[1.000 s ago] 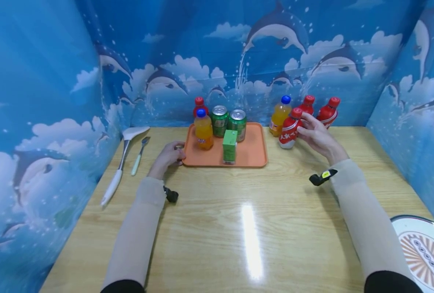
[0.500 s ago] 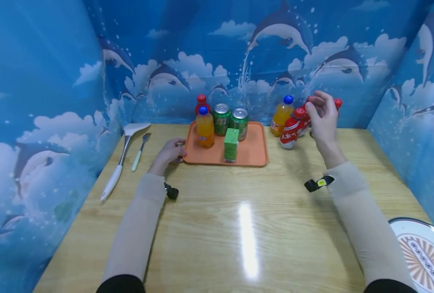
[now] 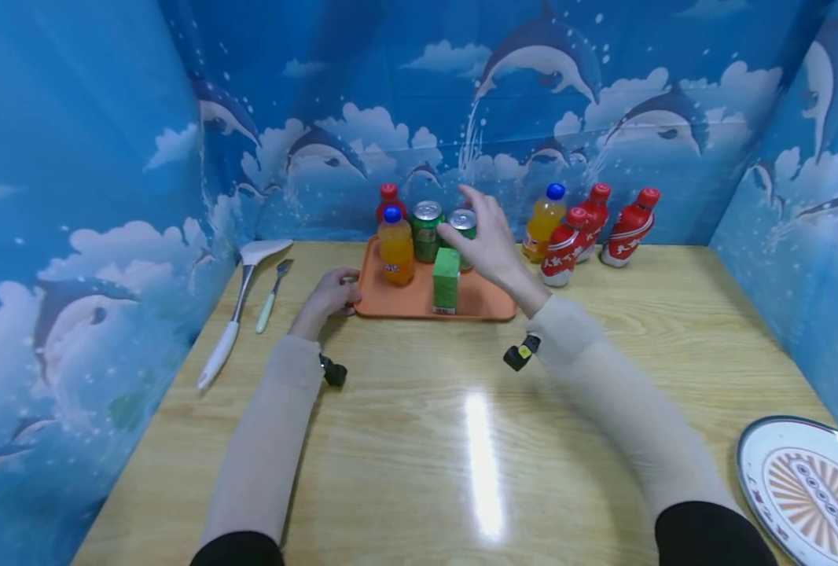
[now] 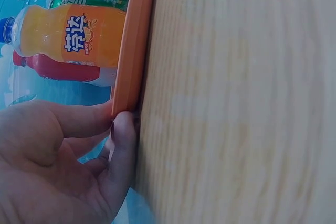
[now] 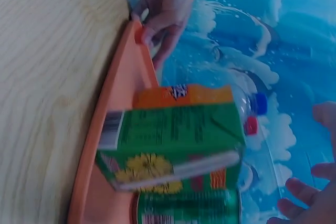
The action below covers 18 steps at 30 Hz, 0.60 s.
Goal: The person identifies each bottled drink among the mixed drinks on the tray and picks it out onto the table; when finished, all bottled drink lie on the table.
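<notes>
My left hand (image 3: 330, 297) pinches the left rim of the orange tray (image 3: 412, 305) between thumb and fingers, as the left wrist view (image 4: 128, 72) also shows. On the tray stand a green drink carton (image 3: 446, 283), a green can (image 3: 428, 236), a second green can (image 3: 465, 223) partly hidden, and an orange soda bottle (image 3: 395, 251) with a blue cap. Behind that bottle is a red-capped bottle (image 3: 388, 196). Over the tray's right side is my right hand (image 3: 493, 248), fingers spread and holding nothing, close to the carton and cans. In the right wrist view its fingers (image 5: 304, 195) are apart from the carton.
Right of the tray stand another orange soda bottle (image 3: 545, 224) and several red-and-white bottles (image 3: 563, 251). A white-handled turner (image 3: 224, 346) and a small fork (image 3: 270, 303) lie at the left. A patterned plate (image 3: 753, 472) lies at the right front.
My right hand let go of the front red-and-white bottle beside the tray, lifted, then swung left over the tray. My left hand stays on the tray's rim.
</notes>
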Each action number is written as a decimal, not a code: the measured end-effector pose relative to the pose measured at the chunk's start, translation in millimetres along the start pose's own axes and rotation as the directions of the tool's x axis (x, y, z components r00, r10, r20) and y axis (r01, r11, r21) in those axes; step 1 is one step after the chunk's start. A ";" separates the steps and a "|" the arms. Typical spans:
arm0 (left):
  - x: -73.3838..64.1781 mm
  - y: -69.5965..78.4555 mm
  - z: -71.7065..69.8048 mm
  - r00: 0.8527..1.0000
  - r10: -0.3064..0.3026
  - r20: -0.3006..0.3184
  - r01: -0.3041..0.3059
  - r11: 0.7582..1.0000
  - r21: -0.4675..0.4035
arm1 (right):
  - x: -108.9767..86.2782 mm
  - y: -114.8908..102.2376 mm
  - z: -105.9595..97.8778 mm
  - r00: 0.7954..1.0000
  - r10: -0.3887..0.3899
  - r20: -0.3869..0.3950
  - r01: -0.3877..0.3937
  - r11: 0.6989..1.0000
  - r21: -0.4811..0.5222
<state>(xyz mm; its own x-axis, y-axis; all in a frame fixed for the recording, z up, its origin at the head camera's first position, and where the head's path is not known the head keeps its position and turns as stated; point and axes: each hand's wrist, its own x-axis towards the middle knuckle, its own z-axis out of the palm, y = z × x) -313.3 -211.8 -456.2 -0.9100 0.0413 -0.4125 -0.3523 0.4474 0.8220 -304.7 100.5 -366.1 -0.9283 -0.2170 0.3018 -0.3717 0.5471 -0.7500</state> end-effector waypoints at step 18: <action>0.8 0.2 0.7 1.000 0.002 -0.005 -0.002 1.000 -0.002 | 30.1 -31.9 69.8 0.973 0.159 0.168 -0.099 0.942 -0.320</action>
<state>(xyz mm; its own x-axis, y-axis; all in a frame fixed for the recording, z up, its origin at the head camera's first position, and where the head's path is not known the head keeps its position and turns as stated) -313.9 -211.1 -456.6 -0.9118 0.0377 -0.4088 -0.3510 0.4452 0.8238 -321.0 20.1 -374.2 -0.9627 -0.2597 0.0755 -0.2576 0.7959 -0.5479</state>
